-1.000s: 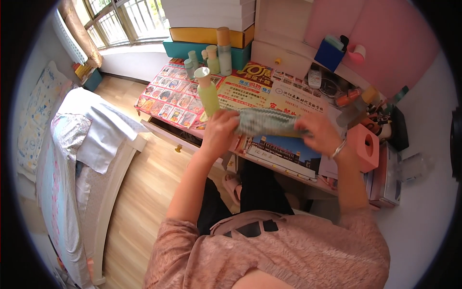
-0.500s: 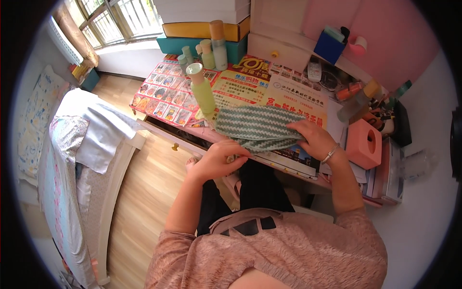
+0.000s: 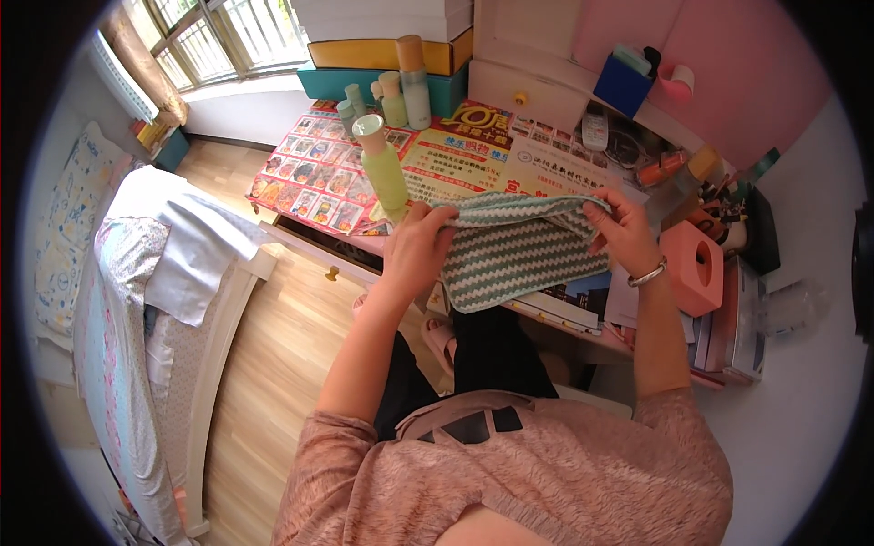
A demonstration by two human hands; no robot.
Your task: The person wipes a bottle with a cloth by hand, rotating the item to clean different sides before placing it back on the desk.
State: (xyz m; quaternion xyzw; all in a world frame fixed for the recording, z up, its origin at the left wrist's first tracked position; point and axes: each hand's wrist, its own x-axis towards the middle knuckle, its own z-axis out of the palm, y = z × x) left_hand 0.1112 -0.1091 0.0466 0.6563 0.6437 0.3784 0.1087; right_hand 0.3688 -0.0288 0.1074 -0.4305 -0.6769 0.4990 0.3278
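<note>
A green-and-white striped cloth point(image 3: 519, 264), towel-like, hangs between my hands over the desk's front edge. My left hand point(image 3: 419, 247) is closed on its upper left corner. At the upper right, my right hand point(image 3: 628, 238), with a bracelet at the wrist, pinches the other end. The cloth's top edge is folded over and slack, while its lower part hangs over the papers and the desk front. Close beyond my left hand stands a yellow-green bottle point(image 3: 384, 173) with a pale cap.
Several bottles point(image 3: 414, 91) stand at the back left by stacked boxes point(image 3: 391, 64). On the right are a pink tissue box point(image 3: 694, 268), a blue holder point(image 3: 625, 86) and a remote point(image 3: 594, 132). A drawer point(image 3: 314, 250) is partly pulled out. A bed point(image 3: 182, 364) stands left.
The cloth was bunched flat on the desk; now it is lifted and spread out, its lower edge nearer me. My left hand has moved up and forward, and my right hand slightly right and up.
</note>
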